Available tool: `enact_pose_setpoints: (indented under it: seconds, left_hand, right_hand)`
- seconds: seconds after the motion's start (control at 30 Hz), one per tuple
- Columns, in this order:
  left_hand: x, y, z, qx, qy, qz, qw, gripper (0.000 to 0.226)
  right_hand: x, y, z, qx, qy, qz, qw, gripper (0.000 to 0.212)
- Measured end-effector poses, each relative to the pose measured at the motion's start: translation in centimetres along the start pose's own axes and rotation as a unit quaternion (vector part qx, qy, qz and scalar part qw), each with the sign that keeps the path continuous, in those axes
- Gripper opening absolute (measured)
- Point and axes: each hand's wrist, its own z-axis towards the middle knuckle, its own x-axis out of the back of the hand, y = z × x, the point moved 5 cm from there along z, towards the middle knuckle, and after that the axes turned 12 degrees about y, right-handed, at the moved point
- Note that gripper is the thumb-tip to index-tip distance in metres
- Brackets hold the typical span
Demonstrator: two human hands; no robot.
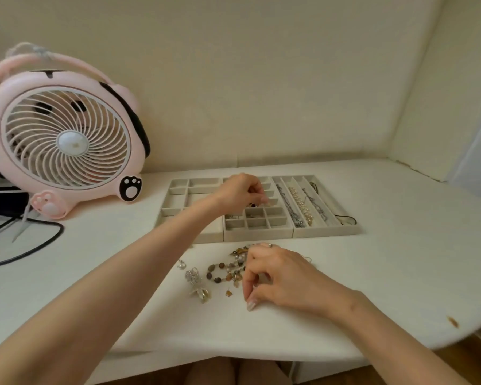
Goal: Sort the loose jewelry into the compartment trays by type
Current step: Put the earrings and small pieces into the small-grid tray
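Observation:
Three grey compartment trays stand side by side on the white table: a left tray point(178, 190), a middle tray point(258, 223) of small square cells, and a right tray point(325, 230) of long slots holding chains and a pearl strand point(300, 202). My left hand point(239, 191) hovers over the middle tray with fingers curled, pinching a small piece I cannot make out. Loose jewelry lies in front of the trays: a brown bead bracelet point(220, 272), silver pieces point(196, 282), a tiny amber charm point(228, 293). My right hand point(281, 276) rests on the pile's right side, fingers curled down.
A pink cat-shaped desk fan point(64, 140) stands at the back left, with a black cable point(34, 245) looping across the table beside it. Walls close the back and right. The table's front edge point(233, 354) runs near my arms.

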Motion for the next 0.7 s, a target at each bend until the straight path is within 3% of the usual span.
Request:
enact_pose_setpoints:
  seconds: [0.23, 0.53, 0.7]
  left_hand:
    - [-2.8, -1.0, 1.9, -0.037, -0.04, 0.05, 0.997, 0.01]
    - [-2.6, -1.1, 1.9, -0.024, -0.017, 0.003, 1.0, 0.009]
    - [-1.2, -1.5, 1.1, -0.014, 0.024, -0.031, 0.999, 0.007]
  right_hand:
    - [0.0, 0.7, -0.2, 0.02, 0.019, 0.007, 1.0, 0.009]
    - [-0.1, 1.1, 0.1, 0.048, 0.026, 0.016, 0.998, 0.009]
    - [1.4, 1.7, 0.7, 0.002, 0.045, 0.083, 0.996, 0.01]
